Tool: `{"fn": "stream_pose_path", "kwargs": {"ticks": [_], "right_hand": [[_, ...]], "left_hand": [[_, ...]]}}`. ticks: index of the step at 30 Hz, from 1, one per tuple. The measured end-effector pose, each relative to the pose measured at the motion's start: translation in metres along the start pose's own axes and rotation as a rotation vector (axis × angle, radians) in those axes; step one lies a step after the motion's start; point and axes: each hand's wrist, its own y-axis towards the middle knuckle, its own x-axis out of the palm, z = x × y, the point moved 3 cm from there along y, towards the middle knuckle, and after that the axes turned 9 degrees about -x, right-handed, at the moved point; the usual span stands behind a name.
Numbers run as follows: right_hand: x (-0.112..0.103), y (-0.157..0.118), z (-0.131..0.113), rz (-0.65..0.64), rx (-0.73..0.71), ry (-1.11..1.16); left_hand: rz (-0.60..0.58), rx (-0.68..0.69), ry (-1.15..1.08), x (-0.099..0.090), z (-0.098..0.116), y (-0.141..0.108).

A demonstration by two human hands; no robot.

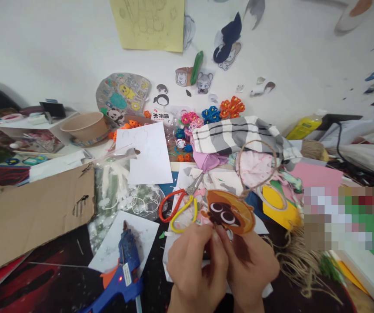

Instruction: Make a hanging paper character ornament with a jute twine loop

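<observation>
My left hand and my right hand meet low in the middle of the view, fingers pinched together at the lower edge of a brown cartoon cutout with big dark eyes. From the cutout's top rises a loop of twine. What lies between the fingertips is hidden. Just beyond my left hand rest scissors with one red and one yellow handle. To the left, a blue glue gun with a lit red light sits partly on a white sheet.
Corrugated cardboard covers the left side, beside a clear plastic bag. A tangle of twine and a yellow card lie at right. Checked black-and-white cloth and crocheted flowers stand near the wall.
</observation>
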Motion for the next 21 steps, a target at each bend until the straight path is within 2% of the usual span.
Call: {"fn": "stream_pose_path", "kwargs": {"ticks": [13, 21], "right_hand": [[-0.0012, 0.003, -0.0036, -0.062, -0.084, -0.055], [-0.0005, -0.0026, 0.0003, -0.035, 0.023, 0.015]], "left_hand": [[-0.024, -0.034, -0.016, -0.0026, 0.0005, 0.0031], [0.03, 0.003, 0.008, -0.0026, 0.0029, 0.0004]]}}
